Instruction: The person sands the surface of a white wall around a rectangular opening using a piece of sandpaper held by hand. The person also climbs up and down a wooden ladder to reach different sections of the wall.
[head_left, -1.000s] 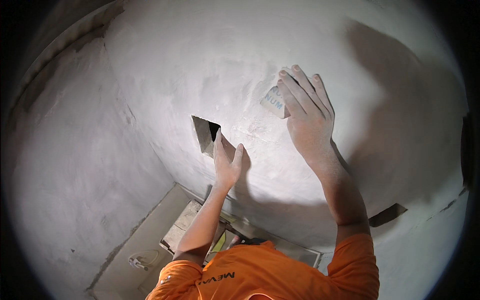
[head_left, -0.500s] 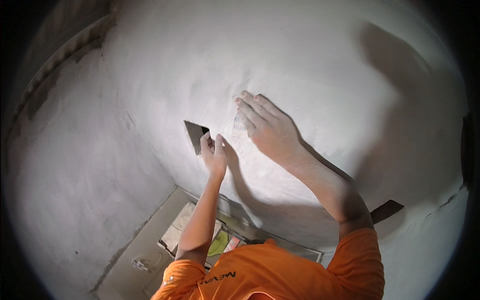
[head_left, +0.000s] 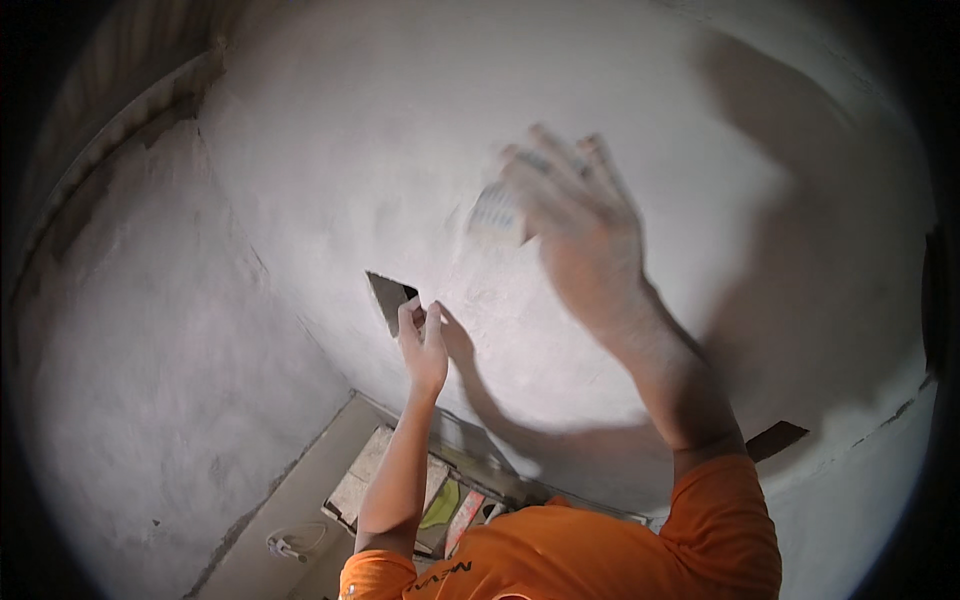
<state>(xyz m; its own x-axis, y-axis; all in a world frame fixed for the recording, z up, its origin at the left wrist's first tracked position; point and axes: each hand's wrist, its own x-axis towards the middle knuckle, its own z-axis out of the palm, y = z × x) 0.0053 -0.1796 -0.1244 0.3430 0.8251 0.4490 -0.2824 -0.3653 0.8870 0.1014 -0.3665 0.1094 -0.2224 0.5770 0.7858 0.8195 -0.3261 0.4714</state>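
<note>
Blurred by motion, my right hand (head_left: 590, 235) is raised at the grey plastered wall (head_left: 380, 130). Under its fingers is a pale piece of sandpaper (head_left: 495, 217) with printing on its back, held against or close to the wall. Lower and to the left, my left hand (head_left: 424, 348) pinches a putty knife (head_left: 390, 300) between thumb and fingers. The knife's flat grey blade points up and left, and its handle is mostly hidden by the hand. Whether the blade touches the wall I cannot tell.
A second plastered wall (head_left: 130, 350) meets this one at a corner on the left. Below are a pale board or box top (head_left: 362, 475), a green item (head_left: 440, 505) and wires (head_left: 288, 545) from the lower wall. A dark rectangular recess (head_left: 777, 440) lies right of my arm.
My right hand has swept up and to the right, uncovering more of the sandpaper. My left hand with the putty knife sits a little lower in view, and the view has shifted slightly.
</note>
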